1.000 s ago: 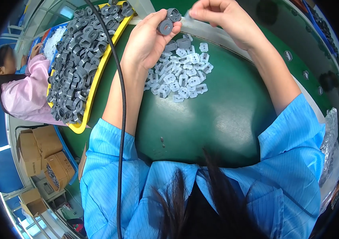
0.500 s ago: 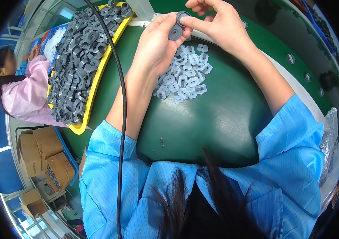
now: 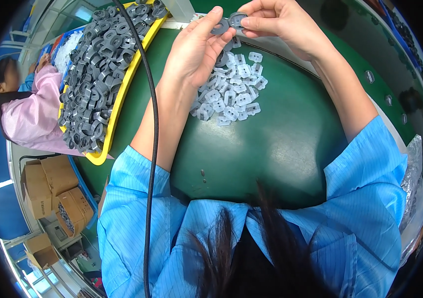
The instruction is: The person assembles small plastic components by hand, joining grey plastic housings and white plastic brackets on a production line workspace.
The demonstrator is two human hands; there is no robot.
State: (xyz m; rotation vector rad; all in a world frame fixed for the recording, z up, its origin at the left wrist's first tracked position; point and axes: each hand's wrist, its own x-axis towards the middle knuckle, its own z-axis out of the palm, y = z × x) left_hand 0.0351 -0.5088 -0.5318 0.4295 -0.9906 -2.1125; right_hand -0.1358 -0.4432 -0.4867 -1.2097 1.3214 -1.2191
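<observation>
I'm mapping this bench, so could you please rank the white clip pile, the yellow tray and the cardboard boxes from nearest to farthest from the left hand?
1. white clip pile, just beside the left hand.
2. yellow tray, leftward.
3. cardboard boxes, lower left.

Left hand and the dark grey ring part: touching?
Touching. The head view shows the left hand pinching the dark grey ring part between thumb and fingertips, with no gap visible.

The yellow tray [image 3: 103, 158] runs past the top edge; the left hand [image 3: 196, 47] hides some white clips [image 3: 231, 94]
</observation>
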